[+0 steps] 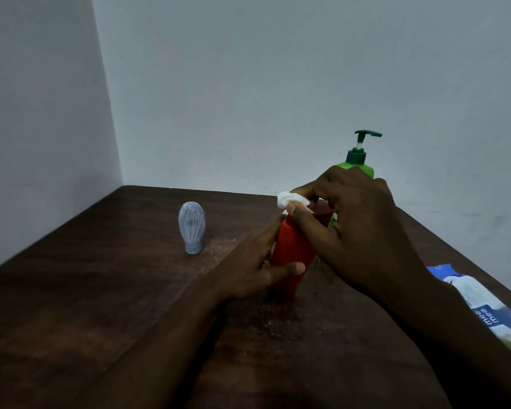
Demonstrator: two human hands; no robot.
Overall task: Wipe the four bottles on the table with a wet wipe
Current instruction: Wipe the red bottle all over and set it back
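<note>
Tabletop of dark wood runs back into a corner between two pale walls. Near its middle the red bottle stands upright on the wood. The left hand grips it from the left side: the thumb is curled across the front of the lower body and a finger lies up along the bottle's left flank (the rest of the fingers go round the back and are hidden). The right hand reaches in from the right, above the bottle. Its thumb and bent fingertips pinch a crumpled white wipe, which sits at the bottle's top end.

Behind the right hand, close to the back wall, stands the green pump bottle. Its dark green pump head points right, and most of its body is covered by the hand. A dark reddish shape shows just behind the red bottle, under the right hand's fingers; too little of it is seen to tell what it is. Well apart to the left, the blue-grey bottle, bulb-shaped, stands on its cap. A blue and white pack of wipes lies at the table's right edge, beside the right forearm.
</note>
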